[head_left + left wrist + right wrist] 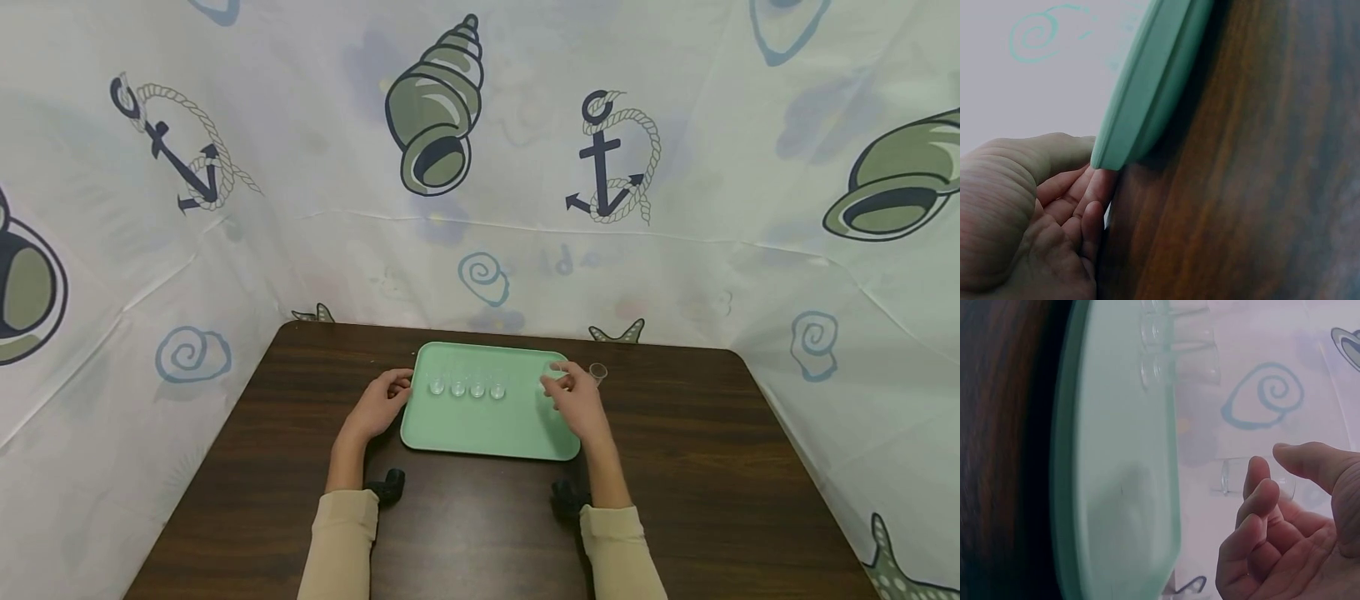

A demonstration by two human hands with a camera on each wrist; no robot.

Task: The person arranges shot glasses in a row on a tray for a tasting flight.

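Note:
My left hand (381,406) grips the left edge of a pale green tray (457,433). In the left wrist view its thumb lies on the rim and the other fingers are under it. Over the tray's right end my right hand (577,406) pinches a small clear glass (1225,477) between thumb and fingers; the fingers partly hide it. The glass appears raised off the tray in the right wrist view. Several like glasses, among them a clear glass (497,390), stand upright in a row on the tray's left half.
Another clear glass (597,372) stands on the dark wooden table (697,467), just right of the tray and behind the right hand. A white curtain (517,150) printed with shells and anchors hangs around the table's far side.

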